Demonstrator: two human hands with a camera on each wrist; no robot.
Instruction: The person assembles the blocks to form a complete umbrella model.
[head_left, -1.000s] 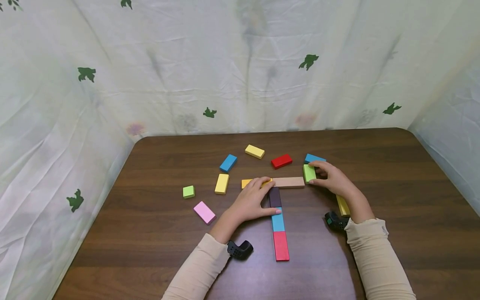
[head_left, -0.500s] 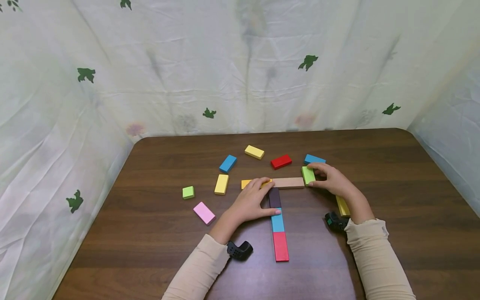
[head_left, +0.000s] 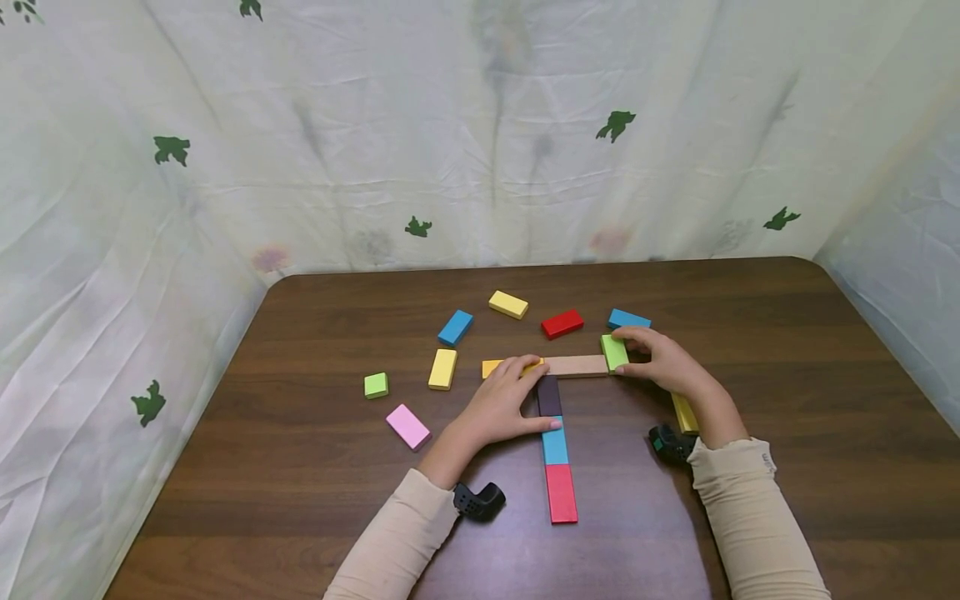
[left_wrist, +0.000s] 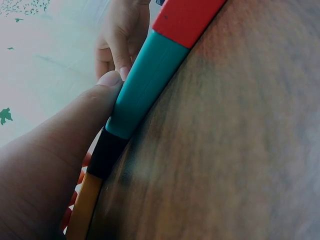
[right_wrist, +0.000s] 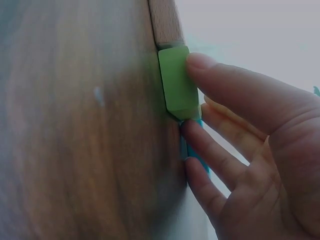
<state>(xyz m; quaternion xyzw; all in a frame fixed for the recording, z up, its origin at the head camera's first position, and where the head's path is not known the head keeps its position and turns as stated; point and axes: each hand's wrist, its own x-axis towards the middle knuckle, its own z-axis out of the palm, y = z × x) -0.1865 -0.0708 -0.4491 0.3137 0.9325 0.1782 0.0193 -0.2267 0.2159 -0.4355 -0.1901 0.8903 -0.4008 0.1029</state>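
Nearest, a red block (head_left: 562, 494) lies on the near side of the left hand's (head_left: 498, 404) thumb, which touches a blue block (head_left: 555, 447); that hand's other fingers spread loosely over an orange block (head_left: 492, 368), gripping nothing. Farther off, the right hand (head_left: 663, 354) pinches a green block (head_left: 614, 353) between slightly parted thumb and fingers, touching a tan block's (head_left: 576, 367) end. Just beyond these fingers lies a second blue block (head_left: 628, 318).

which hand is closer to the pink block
Left. The left hand is right of the pink block; the right hand is much farther right, holding a green block.
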